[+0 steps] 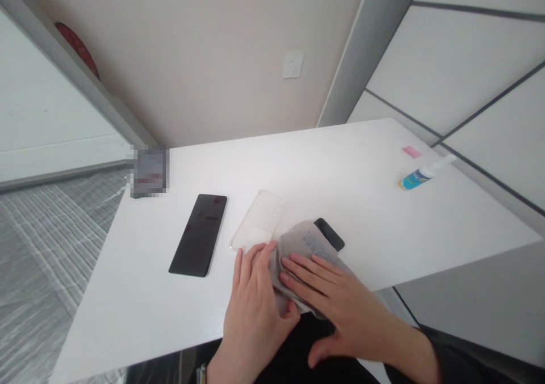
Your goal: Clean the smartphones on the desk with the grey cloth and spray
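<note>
A grey cloth (303, 237) with faint blue print lies near the table's front edge, over a dark flat object with a rounded end (330, 234) that sticks out at its upper right. The rest of that object is hidden. My left hand (258, 310) grips the cloth's left edge, fingers along the side and thumb at the lower edge. Flat on top of the cloth rests my right hand (340, 296), its fingers stretched out and thumb spread away. Just beyond my left fingers is a clear phone case (259, 219). Farther left, a black smartphone (199, 235) lies on the table.
The white table (140, 293) stands against the wall. A small spray bottle (419, 177) lies at the right, with a pink slip (411, 152) behind it. A pixelated dark object (149, 172) sits at the back left corner. A wall socket (293, 65) is above the table.
</note>
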Demonstrator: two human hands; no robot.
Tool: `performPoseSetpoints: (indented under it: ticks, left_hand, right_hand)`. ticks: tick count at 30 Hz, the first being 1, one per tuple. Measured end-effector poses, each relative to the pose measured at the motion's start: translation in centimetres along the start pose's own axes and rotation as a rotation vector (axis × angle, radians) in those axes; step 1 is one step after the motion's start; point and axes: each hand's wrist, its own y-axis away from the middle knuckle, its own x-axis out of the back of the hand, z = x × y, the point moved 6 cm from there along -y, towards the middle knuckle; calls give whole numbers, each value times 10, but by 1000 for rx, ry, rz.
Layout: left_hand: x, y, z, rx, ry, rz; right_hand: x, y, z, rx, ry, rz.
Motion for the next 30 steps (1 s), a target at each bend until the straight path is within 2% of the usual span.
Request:
performPoseSetpoints:
  ticks: [4, 6, 11, 13, 15, 17, 19, 21, 25, 27, 30]
  left_hand:
    - [0, -1, 0, -7, 21, -6]
    - [1, -1, 0, -2, 35, -5]
    - [1, -2, -2, 11, 43, -46]
    - [0, -3, -3, 19, 53, -56]
    - [0, -3, -3, 25, 70, -48]
    - [0, -4, -4, 27, 86, -34]
    - [0, -4, -4, 25, 98, -29]
    - [0, -3, -4, 25, 96, -28]
    - [0, -3, -4, 37, 60, -33]
    - [0, -3, -4, 35, 54, -45]
    - [-1, -4, -2, 30, 49, -41]
  right_hand:
    - [10, 15, 32, -79, 46, 53]
    - [11, 17, 38, -109, 57, 88]
    - [0, 3, 3, 50, -34, 12]
    - [2, 5, 5, 76, -57, -5]
    - [8, 13, 24, 34, -46, 16]
    - [12, 20, 46, -71, 10, 40]
    - [13, 19, 54, -161, 77, 57]
    - [9, 10, 38, -161, 81, 65]
    - [-2, -14, -8, -34, -107, 5]
    - [-2, -15, -8, -10, -163, -27]
    - [4, -6, 23, -71, -88, 0]
